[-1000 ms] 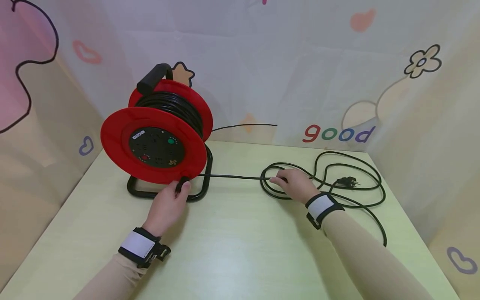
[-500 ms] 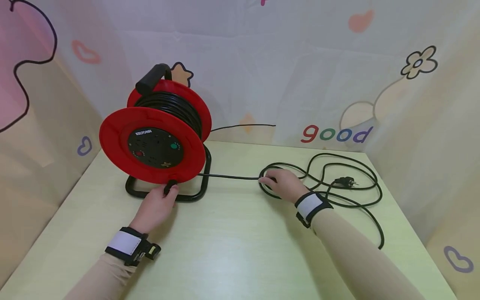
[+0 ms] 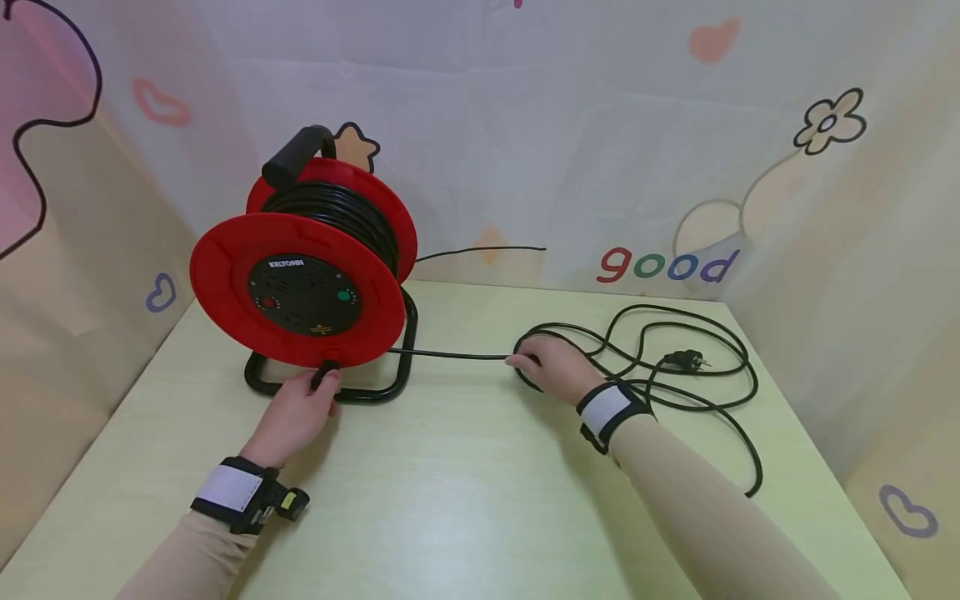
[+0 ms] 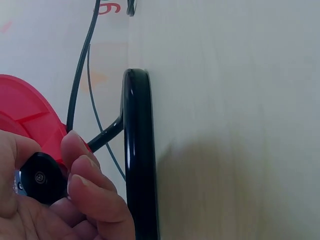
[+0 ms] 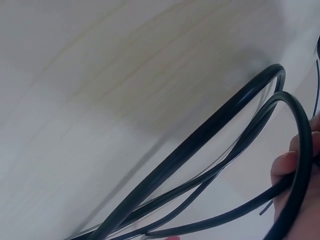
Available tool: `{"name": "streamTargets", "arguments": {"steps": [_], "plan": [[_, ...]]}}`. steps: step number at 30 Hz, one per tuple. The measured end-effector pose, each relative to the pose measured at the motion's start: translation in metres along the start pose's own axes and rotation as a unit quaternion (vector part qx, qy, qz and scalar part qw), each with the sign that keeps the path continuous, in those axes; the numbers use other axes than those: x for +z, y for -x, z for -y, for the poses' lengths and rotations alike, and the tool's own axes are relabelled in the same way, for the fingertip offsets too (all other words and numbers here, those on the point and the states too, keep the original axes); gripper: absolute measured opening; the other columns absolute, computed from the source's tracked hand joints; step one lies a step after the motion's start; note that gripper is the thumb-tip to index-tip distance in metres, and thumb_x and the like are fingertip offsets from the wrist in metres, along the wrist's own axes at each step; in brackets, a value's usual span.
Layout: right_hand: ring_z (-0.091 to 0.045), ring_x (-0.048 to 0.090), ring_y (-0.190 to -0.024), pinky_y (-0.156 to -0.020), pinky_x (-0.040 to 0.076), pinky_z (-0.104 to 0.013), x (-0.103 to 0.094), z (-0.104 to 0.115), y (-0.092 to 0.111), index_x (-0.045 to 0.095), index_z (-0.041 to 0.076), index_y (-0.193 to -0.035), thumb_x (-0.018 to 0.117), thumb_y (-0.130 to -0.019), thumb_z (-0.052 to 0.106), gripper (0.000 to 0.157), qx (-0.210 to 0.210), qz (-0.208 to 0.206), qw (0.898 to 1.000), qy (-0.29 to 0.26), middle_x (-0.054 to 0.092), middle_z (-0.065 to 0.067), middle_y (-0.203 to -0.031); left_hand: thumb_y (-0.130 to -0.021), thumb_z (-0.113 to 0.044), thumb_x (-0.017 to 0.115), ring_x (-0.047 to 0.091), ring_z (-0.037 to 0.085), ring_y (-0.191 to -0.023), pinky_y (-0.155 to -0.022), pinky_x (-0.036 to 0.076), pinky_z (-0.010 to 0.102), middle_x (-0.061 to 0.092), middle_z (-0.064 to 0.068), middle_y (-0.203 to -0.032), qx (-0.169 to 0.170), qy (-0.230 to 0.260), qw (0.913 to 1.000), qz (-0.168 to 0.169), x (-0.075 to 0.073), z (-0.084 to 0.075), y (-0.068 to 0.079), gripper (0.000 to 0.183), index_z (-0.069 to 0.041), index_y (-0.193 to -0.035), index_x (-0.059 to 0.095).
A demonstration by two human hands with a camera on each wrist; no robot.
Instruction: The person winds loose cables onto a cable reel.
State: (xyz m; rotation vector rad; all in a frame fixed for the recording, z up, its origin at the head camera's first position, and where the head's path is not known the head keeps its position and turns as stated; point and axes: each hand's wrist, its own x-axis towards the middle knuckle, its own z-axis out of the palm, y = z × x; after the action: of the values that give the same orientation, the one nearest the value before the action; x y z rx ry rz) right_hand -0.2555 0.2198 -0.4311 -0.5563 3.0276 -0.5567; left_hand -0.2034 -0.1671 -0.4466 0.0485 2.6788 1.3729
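Observation:
A red and black cable reel (image 3: 225, 275) stands on its black tube frame (image 3: 375, 396) at the table's left. Near the bottom of its front disc, my left hand (image 3: 288, 423) grips the small black crank knob (image 3: 324, 372). The left wrist view shows the knob (image 4: 41, 176) between thumb and curled fingers (image 4: 97, 197). A black cable (image 3: 450, 355) runs taut from the reel to my right hand (image 3: 558, 367), which pinches it. Loose cable loops (image 3: 742, 375) lie right of that hand, ending in a black plug (image 3: 684, 359).
A pale wooden table (image 3: 450, 500) carries everything. Behind it and at both sides hangs a printed cloth (image 3: 480, 125). The reel's carrying handle (image 3: 292, 158) sticks up at the top. One loop of cable hangs down toward the table's right front.
The reel's disc has turned clockwise, carrying my left hand and the knob leftward along the bottom. My right hand has slid left toward the reel with the cable.

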Motion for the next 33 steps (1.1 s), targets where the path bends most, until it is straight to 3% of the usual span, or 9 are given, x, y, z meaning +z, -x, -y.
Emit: {"name": "streamTargets", "arguments": {"steps": [9, 14, 19, 25, 33], "plan": [[-0.014, 0.043, -0.058, -0.056, 0.035, -0.031, -0.014, -0.02, 0.013, 0.054, 0.016, -0.069, 0.059, -0.094, 0.044, 0.038, 0.021, -0.012, 1.0, -0.004, 0.041, 0.004, -0.061, -0.102, -0.048, 0.034, 0.049, 0.026, -0.065, -0.059, 0.033, 0.034, 0.061, 0.016, -0.077, 0.004, 0.01, 0.9999, -0.003, -0.001, 0.001, 0.001, 0.053, -0.001, -0.089, 0.054], [-0.015, 0.042, -0.057, -0.055, 0.034, -0.033, -0.041, -0.039, 0.027, 0.053, 0.014, -0.07, 0.056, -0.091, 0.056, 0.047, 0.045, -0.036, 0.998, -0.017, 0.041, 0.002, -0.062, -0.101, -0.05, 0.033, 0.049, 0.026, -0.065, -0.058, 0.032, 0.033, 0.061, 0.016, -0.077, 0.001, 0.012, 0.9999, -0.003, 0.0, 0.001, 0.001, 0.054, 0.0, -0.091, 0.054], [-0.017, 0.042, -0.056, -0.055, 0.034, -0.034, -0.073, -0.056, 0.041, 0.054, 0.013, -0.071, 0.057, -0.089, 0.059, 0.049, 0.035, -0.09, 0.995, -0.01, 0.042, 0.0, -0.062, -0.101, -0.051, 0.032, 0.048, 0.026, -0.064, -0.057, 0.032, 0.033, 0.061, 0.016, -0.077, -0.006, 0.013, 0.9999, -0.002, -0.001, 0.001, 0.002, 0.056, 0.0, -0.092, 0.053], [-0.017, 0.042, -0.057, -0.055, 0.034, -0.034, -0.103, -0.066, 0.054, 0.054, 0.014, -0.067, 0.065, -0.087, 0.053, 0.045, 0.006, -0.139, 0.989, 0.042, 0.043, -0.001, -0.062, -0.101, -0.051, 0.032, 0.048, 0.026, -0.064, -0.056, 0.032, 0.033, 0.061, 0.016, -0.078, -0.014, 0.014, 0.9998, 0.002, -0.002, 0.001, 0.002, 0.055, -0.001, -0.092, 0.053], [-0.018, 0.046, -0.062, -0.062, 0.039, -0.038, -0.124, -0.09, 0.075, 0.061, 0.015, -0.07, 0.066, -0.087, 0.051, 0.041, -0.001, -0.133, 0.982, 0.135, 0.051, 0.003, -0.063, -0.101, -0.051, 0.032, 0.047, 0.025, -0.065, -0.057, 0.032, 0.033, 0.061, 0.017, -0.079, -0.018, 0.015, 0.9997, 0.003, -0.002, -0.001, 0.004, 0.054, -0.001, -0.093, 0.053]]}}
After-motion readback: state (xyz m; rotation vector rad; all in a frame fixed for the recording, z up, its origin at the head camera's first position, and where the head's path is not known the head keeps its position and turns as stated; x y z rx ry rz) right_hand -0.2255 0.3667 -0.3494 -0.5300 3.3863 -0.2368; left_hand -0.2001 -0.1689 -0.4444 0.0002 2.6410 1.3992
